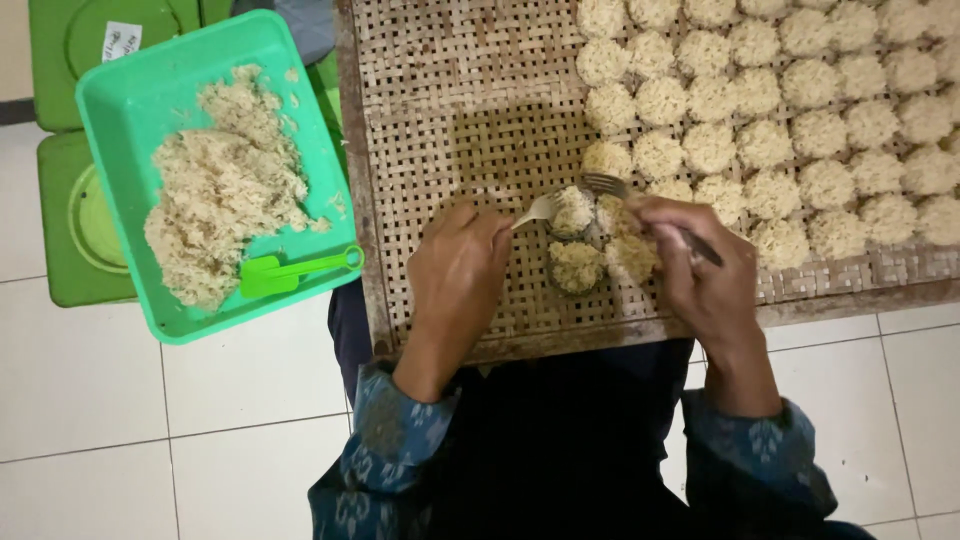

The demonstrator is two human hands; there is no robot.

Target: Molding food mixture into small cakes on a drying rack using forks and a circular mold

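The left hand (458, 262) is closed around a fork (541, 208) that touches a small noodle clump (573, 210) on the woven tray (450, 110). The right hand (700, 262) grips a second fork (606, 184) just beside it. Rows of noodle clumps (790, 120) fill the tray. A green tub (130, 100) of loose noodles sits to the left.

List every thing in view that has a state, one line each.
left hand: closed on a fork, tines at a noodle clump
right hand: closed on a second fork
small round moulds: filled with noodles
woven tray: right part covered with rows of noodle rounds
green tub: partly full of loose noodles
green spatula: lying in tub, unheld
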